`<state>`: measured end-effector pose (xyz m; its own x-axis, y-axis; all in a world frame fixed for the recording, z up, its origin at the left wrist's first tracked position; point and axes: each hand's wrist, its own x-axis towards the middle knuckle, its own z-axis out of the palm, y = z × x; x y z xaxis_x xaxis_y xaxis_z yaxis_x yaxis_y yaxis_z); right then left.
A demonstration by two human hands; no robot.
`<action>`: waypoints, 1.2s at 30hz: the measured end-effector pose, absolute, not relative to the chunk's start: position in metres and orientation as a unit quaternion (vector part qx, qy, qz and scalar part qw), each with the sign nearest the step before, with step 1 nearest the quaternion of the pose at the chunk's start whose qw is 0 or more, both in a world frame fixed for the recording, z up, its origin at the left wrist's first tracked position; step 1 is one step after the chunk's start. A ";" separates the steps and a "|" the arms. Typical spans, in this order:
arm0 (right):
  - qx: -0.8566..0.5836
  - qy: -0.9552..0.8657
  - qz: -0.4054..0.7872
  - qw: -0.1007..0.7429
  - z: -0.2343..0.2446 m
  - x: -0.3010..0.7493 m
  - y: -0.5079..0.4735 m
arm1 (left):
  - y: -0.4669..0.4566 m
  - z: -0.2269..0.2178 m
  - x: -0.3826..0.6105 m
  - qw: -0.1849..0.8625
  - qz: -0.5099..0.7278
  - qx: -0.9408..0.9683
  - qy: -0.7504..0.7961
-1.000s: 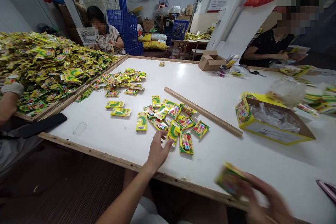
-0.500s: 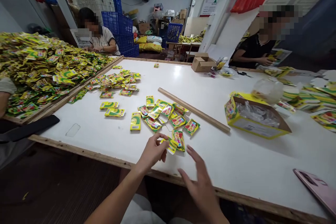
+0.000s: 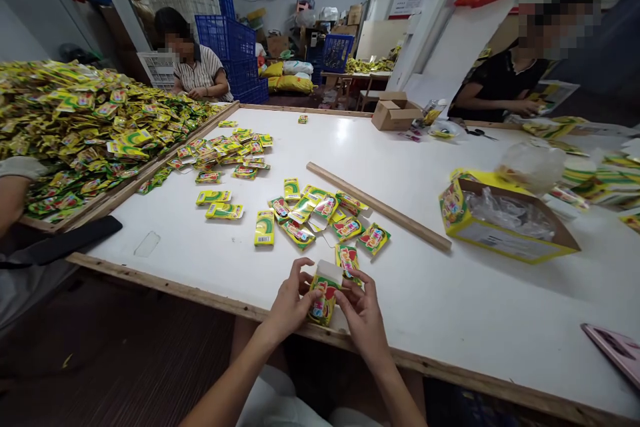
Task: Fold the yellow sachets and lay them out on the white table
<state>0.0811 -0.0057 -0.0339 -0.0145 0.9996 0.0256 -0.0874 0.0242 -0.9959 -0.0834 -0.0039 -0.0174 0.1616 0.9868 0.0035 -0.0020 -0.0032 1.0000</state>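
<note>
Both my hands meet at the near edge of the white table. My left hand and my right hand pinch the same yellow-green sachet, held upright between them. Just beyond it another sachet lies flat. A loose cluster of several sachets is spread on the table a little further out.
A wooden stick lies diagonally mid-table. An open yellow carton sits to the right, a pink phone at the near right edge. A big heap of sachets fills the left tray. Two other people sit at the far side.
My left hand lifted a sachet off the table and drew it toward me. My right hand came in from the right and closed on the same sachet.
</note>
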 end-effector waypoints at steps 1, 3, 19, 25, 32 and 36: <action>-0.468 -0.495 0.513 0.522 -0.035 0.081 -0.005 | -0.004 -0.017 -0.085 0.543 0.459 0.541 0.449; -0.469 -0.525 0.501 0.504 -0.036 0.082 -0.003 | -0.003 -0.017 -0.088 0.555 0.448 0.547 0.438; -0.450 -0.557 0.482 0.505 -0.035 0.066 0.010 | 0.005 -0.020 -0.091 0.542 0.510 0.518 0.422; -0.448 -0.582 0.467 0.493 -0.034 0.067 0.008 | 0.004 -0.012 -0.090 0.492 0.501 0.553 0.449; -0.465 -0.581 0.441 0.503 -0.024 0.064 0.004 | 0.002 -0.005 -0.087 0.465 0.508 0.548 0.475; -0.483 -0.575 0.438 0.494 -0.021 0.062 0.009 | 0.005 -0.006 -0.083 0.459 0.515 0.527 0.497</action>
